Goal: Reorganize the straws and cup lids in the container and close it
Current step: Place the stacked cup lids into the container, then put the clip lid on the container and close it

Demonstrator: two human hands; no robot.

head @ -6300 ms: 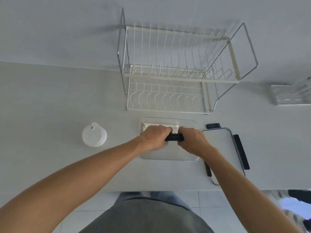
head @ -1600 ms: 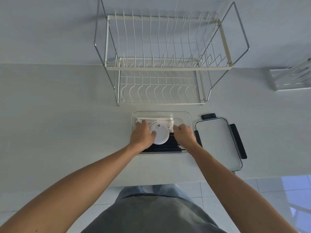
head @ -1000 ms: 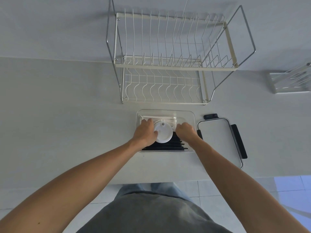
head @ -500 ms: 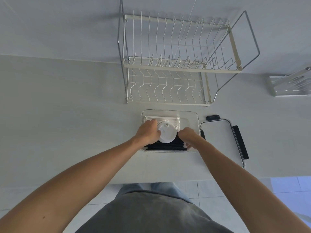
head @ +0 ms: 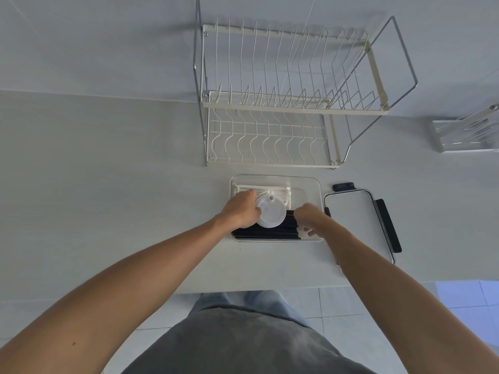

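Observation:
A clear rectangular container (head: 314,184) sits on the white counter in front of me. Inside, white straws (head: 272,189) lie along the far side and black straws (head: 270,232) along the near side. A stack of white round cup lids (head: 271,213) rests on top of them. My left hand (head: 240,209) grips the left edge of the lids. My right hand (head: 309,218) is at the right ends of the black straws, fingers curled on them. The container's clear lid (head: 351,217) with black clips lies flat to the right.
A white wire dish rack (head: 283,103) stands just behind the container against the wall. A clear acrylic holder (head: 464,133) sits at the far right. The counter's front edge runs just below the container, with tiled floor beyond.
The cup lids, earlier on the counter at the left, now sit in the container. Over the last second my right hand slid toward the near right corner, on the black straws.

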